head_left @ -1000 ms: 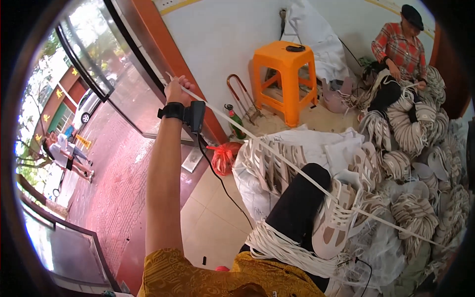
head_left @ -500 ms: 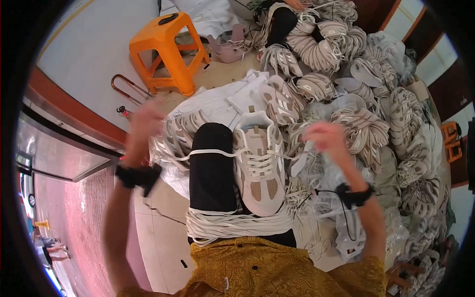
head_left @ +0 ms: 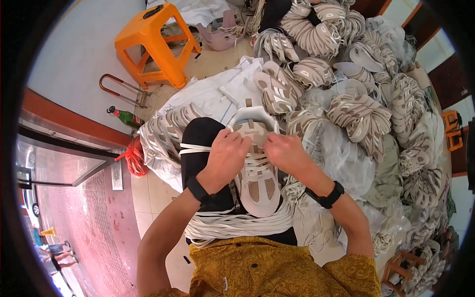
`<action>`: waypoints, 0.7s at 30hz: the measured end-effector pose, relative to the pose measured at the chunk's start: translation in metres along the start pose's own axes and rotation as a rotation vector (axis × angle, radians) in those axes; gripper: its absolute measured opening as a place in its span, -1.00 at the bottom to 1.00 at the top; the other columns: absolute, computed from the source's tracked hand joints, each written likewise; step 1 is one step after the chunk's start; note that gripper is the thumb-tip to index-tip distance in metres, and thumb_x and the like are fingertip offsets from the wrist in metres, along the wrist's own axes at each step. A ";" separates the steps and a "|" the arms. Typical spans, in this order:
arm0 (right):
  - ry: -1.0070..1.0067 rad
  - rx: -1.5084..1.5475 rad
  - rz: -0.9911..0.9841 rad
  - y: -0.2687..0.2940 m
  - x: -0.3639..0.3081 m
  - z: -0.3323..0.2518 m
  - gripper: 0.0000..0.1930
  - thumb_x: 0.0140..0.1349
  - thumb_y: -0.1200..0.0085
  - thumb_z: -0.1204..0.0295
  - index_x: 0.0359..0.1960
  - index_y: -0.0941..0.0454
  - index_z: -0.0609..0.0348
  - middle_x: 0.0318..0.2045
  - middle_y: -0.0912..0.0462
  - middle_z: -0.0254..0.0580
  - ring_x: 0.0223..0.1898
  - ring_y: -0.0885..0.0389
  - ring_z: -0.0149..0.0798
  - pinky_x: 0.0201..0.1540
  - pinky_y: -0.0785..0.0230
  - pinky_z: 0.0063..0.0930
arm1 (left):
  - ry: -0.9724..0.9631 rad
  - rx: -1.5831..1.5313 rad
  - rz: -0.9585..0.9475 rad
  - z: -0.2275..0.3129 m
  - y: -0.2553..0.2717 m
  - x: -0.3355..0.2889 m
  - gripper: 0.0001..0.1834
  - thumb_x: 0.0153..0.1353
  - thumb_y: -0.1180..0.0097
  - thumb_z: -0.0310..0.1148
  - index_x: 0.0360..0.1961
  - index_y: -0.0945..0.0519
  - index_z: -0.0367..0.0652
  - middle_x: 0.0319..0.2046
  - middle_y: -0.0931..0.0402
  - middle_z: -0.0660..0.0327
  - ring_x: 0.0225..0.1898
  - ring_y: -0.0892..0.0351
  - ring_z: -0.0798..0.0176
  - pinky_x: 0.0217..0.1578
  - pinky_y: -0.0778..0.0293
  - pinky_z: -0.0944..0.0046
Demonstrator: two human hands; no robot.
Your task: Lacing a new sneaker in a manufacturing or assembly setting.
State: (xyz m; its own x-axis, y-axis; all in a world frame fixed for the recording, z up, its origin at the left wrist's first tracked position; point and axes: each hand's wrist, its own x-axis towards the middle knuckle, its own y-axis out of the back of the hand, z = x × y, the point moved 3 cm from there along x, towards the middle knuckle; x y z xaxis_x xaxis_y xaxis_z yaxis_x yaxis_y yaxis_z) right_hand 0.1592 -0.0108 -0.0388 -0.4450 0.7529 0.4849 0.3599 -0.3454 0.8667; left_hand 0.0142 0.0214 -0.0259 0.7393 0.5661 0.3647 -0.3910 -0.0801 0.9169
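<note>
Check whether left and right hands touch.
Apart: the head view shows a gap between the left hand and right hand, with the shoe's tongue visible in it.

Orange stool (head_left: 141,30), green bottle (head_left: 127,118), red bag (head_left: 135,159)

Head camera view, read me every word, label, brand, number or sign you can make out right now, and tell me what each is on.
Shoe: a line of lettering on its tongue; I won't copy it out.
Green bottle: label too small to read.
White sack: dark marks near its edge, too blurred to read.
Shirt tag: too small to read.
</note>
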 end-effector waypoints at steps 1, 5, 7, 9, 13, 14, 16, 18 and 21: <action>-0.033 -0.022 -0.021 -0.002 0.000 0.001 -0.89 -0.21 -0.03 0.51 -0.75 -0.35 0.11 -0.69 -0.32 -0.33 -0.69 -0.44 -0.35 -0.74 -0.27 -0.46 | -0.019 0.018 0.032 0.001 0.001 -0.002 -0.88 -0.22 0.00 -0.54 -0.54 -0.41 -0.19 -0.63 -0.39 0.21 -0.42 -0.42 0.22 -0.31 -0.26 0.26; -0.059 -0.020 -0.038 -0.002 0.002 -0.001 -0.91 -0.22 -0.01 0.51 -0.75 -0.36 0.11 -0.69 -0.33 -0.31 -0.69 -0.46 -0.33 -0.73 -0.27 -0.46 | -0.001 0.074 0.038 0.004 0.002 -0.006 -0.88 -0.25 -0.01 -0.53 -0.58 -0.40 -0.17 -0.63 -0.36 0.23 -0.41 -0.39 0.24 -0.38 -0.22 0.27; -0.075 -0.040 -0.113 -0.004 0.004 -0.003 -0.91 -0.19 0.02 0.46 -0.74 -0.43 0.18 -0.67 -0.40 -0.21 -0.69 -0.49 -0.24 -0.71 -0.31 -0.40 | 0.023 0.053 0.061 0.004 0.002 -0.006 -0.88 -0.25 -0.01 -0.53 -0.57 -0.41 -0.17 -0.63 -0.36 0.23 -0.40 -0.38 0.23 -0.40 -0.21 0.26; -0.003 -0.043 -0.134 -0.008 0.004 -0.003 -0.90 -0.20 0.02 0.45 -0.74 -0.44 0.19 -0.67 -0.41 -0.20 -0.70 -0.49 -0.24 -0.71 -0.31 -0.40 | 0.044 0.029 0.085 0.004 0.001 -0.006 -0.88 -0.25 -0.02 -0.53 -0.56 -0.42 -0.16 -0.62 -0.36 0.24 -0.39 -0.38 0.23 -0.42 -0.20 0.26; 0.229 0.007 -0.183 -0.014 0.010 0.004 -0.91 -0.20 0.01 0.42 -0.72 -0.46 0.15 -0.65 -0.43 -0.24 -0.66 -0.50 -0.25 -0.68 -0.33 -0.38 | 0.117 -0.025 0.076 0.000 0.004 -0.006 -0.87 -0.18 -0.01 -0.51 -0.50 -0.49 -0.13 -0.59 -0.39 0.25 -0.41 -0.40 0.20 -0.42 -0.25 0.27; 0.226 0.010 -0.184 -0.016 0.011 0.008 -0.91 -0.20 0.01 0.42 -0.72 -0.46 0.15 -0.65 -0.43 -0.24 -0.66 -0.50 -0.25 -0.68 -0.33 -0.38 | 0.130 -0.029 0.078 -0.001 0.004 -0.007 -0.89 -0.18 -0.02 -0.51 -0.52 -0.48 -0.13 -0.59 -0.39 0.24 -0.42 -0.40 0.20 -0.43 -0.25 0.27; 0.248 0.229 -0.171 -0.020 0.012 0.012 -0.94 -0.23 -0.05 0.45 -0.70 -0.43 0.10 -0.66 -0.40 -0.30 -0.64 -0.47 -0.27 -0.60 -0.33 -0.42 | 0.124 -0.011 0.066 0.001 0.004 -0.010 -0.90 -0.19 -0.01 -0.52 -0.54 -0.45 -0.14 -0.61 -0.38 0.25 -0.40 -0.39 0.21 -0.43 -0.23 0.26; 0.157 0.348 -0.150 -0.026 0.012 0.014 -0.94 -0.23 -0.07 0.45 -0.69 -0.44 0.09 -0.64 -0.42 -0.31 -0.62 -0.47 -0.27 -0.58 -0.33 -0.43 | 0.117 0.010 0.053 0.001 0.003 -0.011 -0.90 -0.21 -0.01 -0.52 -0.56 -0.42 -0.14 -0.63 -0.36 0.26 -0.39 -0.38 0.22 -0.43 -0.21 0.25; 0.003 0.438 -0.066 -0.029 0.009 0.010 -0.92 -0.23 -0.11 0.44 -0.66 -0.47 0.08 -0.62 -0.44 -0.33 -0.59 -0.48 -0.26 -0.55 -0.33 -0.43 | 0.121 0.039 0.084 0.002 0.000 -0.013 -0.91 -0.21 -0.01 -0.52 -0.59 -0.41 -0.14 -0.62 -0.37 0.25 -0.38 -0.37 0.22 -0.43 -0.21 0.25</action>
State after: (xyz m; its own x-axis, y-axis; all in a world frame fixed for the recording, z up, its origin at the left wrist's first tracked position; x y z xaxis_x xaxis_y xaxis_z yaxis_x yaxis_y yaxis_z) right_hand 0.1525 0.0118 -0.0605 -0.4811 0.7635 0.4309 0.6435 -0.0263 0.7650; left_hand 0.0057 0.0128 -0.0298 0.6327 0.6504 0.4203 -0.4251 -0.1619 0.8905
